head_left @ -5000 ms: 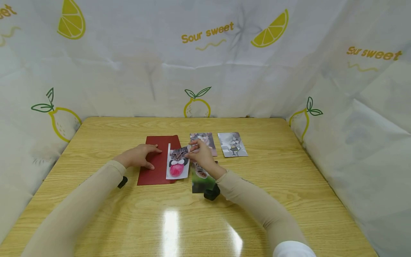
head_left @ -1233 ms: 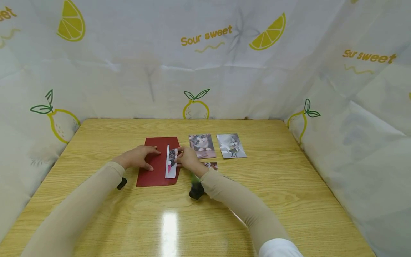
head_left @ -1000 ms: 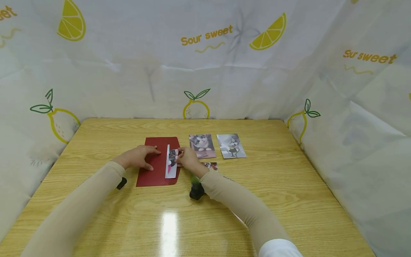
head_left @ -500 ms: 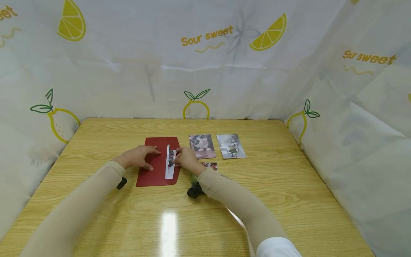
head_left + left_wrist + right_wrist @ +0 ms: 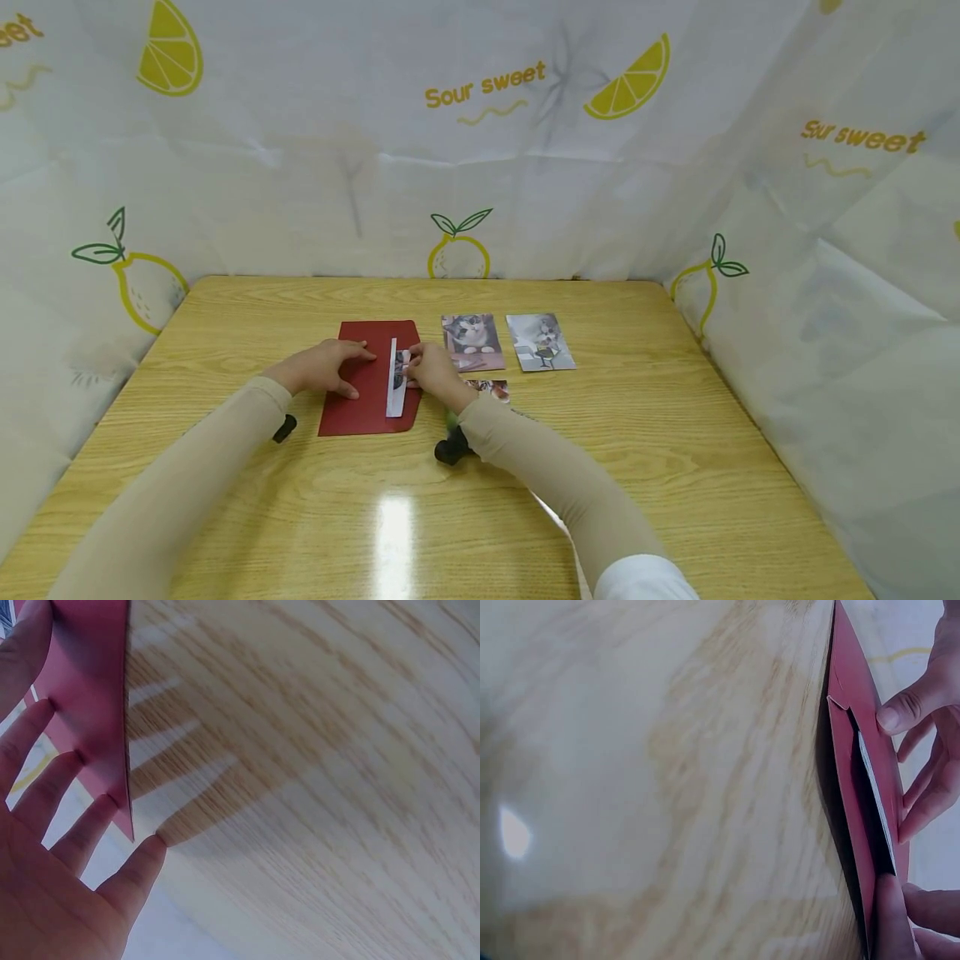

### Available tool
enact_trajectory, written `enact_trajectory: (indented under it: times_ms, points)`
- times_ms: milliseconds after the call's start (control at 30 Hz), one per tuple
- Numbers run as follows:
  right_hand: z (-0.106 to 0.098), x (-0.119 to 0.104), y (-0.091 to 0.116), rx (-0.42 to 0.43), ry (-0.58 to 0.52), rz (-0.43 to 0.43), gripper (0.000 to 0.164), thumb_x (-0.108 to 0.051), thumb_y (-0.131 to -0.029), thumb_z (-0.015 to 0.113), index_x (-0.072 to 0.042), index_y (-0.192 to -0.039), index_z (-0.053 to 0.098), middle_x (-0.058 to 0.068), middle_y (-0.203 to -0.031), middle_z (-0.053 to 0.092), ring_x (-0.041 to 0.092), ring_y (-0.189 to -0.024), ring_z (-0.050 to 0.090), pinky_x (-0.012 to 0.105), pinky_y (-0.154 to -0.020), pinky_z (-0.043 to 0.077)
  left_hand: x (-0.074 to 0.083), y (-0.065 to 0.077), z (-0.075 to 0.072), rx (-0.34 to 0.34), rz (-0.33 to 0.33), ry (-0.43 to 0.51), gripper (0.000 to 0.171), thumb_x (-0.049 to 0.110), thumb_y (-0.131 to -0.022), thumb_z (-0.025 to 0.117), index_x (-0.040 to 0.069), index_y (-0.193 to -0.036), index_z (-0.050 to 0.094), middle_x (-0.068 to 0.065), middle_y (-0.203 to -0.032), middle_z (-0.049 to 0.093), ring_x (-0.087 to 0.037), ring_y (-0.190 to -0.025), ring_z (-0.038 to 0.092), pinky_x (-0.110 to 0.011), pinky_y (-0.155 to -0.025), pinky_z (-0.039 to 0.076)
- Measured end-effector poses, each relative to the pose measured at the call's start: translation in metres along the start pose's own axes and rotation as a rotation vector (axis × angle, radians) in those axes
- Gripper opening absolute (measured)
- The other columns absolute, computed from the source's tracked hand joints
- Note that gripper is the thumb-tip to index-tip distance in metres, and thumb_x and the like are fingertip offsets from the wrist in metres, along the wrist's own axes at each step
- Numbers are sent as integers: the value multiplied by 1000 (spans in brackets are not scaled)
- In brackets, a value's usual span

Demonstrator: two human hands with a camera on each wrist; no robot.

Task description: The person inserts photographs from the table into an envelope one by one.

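A red envelope (image 5: 358,415) lies on the table with its flap side toward the right. Partly inside its opening is a photo (image 5: 397,402); only a narrow strip of it shows in the head view. My left hand (image 5: 324,365) rests on the envelope with fingers spread, and in the left wrist view its fingertips touch the red paper (image 5: 82,682). At the photo's right edge, my right hand (image 5: 437,372) pinches it between thumb and fingers. The right wrist view shows the photo's thin edge (image 5: 877,796) in the envelope's gaping mouth.
A kitten photo (image 5: 472,340) and a greyish photo (image 5: 542,342) lie to the right. Another photo (image 5: 491,387) sits partly hidden beneath my right forearm. Black wrist devices (image 5: 450,452) hang under both wrists. A white printed curtain (image 5: 315,200) closes off the back and sides.
The photo has slid leftward into the envelope, so much less of it shows than five seconds ago. My right hand has moved left with it; my left hand has stayed put.
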State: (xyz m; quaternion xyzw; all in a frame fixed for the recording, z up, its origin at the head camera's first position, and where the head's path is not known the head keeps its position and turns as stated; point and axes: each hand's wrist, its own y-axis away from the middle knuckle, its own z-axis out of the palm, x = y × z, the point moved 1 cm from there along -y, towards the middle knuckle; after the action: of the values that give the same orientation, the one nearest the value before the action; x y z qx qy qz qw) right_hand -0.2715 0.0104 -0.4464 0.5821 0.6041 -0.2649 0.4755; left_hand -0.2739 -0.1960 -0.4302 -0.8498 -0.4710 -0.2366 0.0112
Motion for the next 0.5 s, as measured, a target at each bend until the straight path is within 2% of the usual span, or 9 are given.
enact_trajectory:
  times_ms: [233,500]
  points:
    - [0,-1,2,3,-19,-25,42,3,-93,59,1,-135,54,4,-78,56,13,-68,62,24,-59,58,0,-1,0,3,-2,5,63,23,-80,80,4,-135,56,-27,-148,39,-46,-136,36,-56,-109,36]
    - [1,-2,-2,1,-10,-3,44,3,-92,61,0,-135,54,6,-84,61,12,-67,62,24,-59,58,0,0,1,10,1,4,62,21,-80,80,3,-134,56,-27,-147,40,-46,-135,37,-56,-109,35]
